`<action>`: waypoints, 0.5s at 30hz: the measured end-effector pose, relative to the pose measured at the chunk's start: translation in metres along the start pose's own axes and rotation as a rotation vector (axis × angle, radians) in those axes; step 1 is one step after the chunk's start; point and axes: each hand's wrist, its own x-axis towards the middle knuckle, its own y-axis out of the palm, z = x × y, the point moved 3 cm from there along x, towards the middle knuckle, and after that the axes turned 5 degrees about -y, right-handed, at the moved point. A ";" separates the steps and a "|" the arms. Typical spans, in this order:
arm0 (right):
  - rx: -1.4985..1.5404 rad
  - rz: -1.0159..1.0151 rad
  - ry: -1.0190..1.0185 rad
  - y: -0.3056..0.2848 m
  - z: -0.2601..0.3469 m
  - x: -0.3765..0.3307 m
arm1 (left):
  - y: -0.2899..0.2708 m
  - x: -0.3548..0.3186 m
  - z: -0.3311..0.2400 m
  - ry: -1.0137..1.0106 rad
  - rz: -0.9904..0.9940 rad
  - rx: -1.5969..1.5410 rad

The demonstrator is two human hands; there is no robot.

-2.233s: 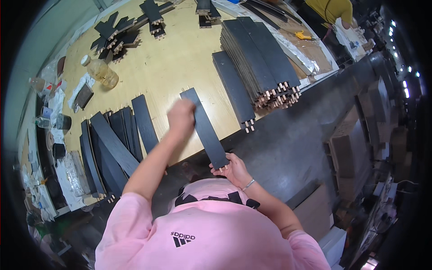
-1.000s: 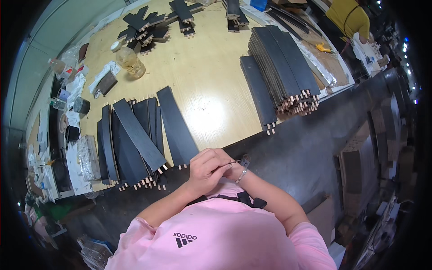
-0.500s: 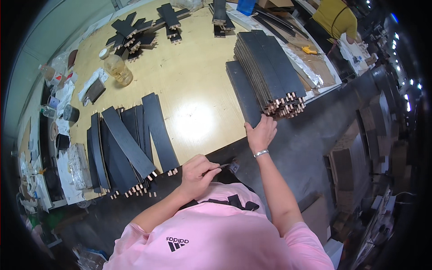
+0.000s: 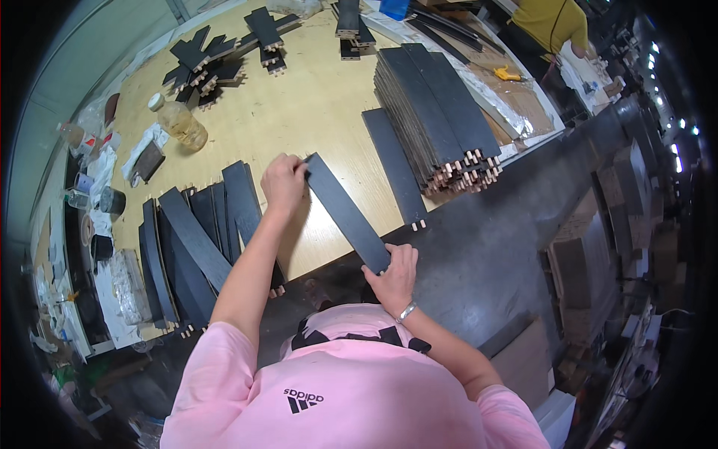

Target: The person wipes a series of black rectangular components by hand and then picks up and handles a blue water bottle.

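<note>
In the head view, the person's right hand (image 4: 396, 278) grips the near end of a black board (image 4: 348, 213), slanting across the near edge of the table (image 4: 299, 105). The left hand (image 4: 284, 183) curls at its far end; whether it holds anything cannot be told.
</note>
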 end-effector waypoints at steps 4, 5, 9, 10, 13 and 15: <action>0.026 0.003 -0.013 0.005 -0.004 0.003 | 0.018 0.003 0.005 0.105 -0.047 0.163; 0.020 -0.004 -0.002 0.005 -0.006 0.002 | 0.021 -0.009 -0.008 0.145 -0.002 0.127; 0.031 -0.007 -0.002 0.005 -0.009 0.001 | 0.016 -0.116 -0.059 0.369 0.263 -0.034; 0.032 -0.011 0.004 0.003 -0.010 0.003 | 0.008 -0.135 -0.074 0.419 0.383 -0.087; 0.082 0.054 0.018 -0.007 -0.010 -0.002 | 0.012 -0.126 -0.070 0.359 0.361 -0.112; 0.173 0.072 0.058 -0.014 -0.013 -0.007 | 0.020 -0.078 -0.053 0.239 0.185 0.041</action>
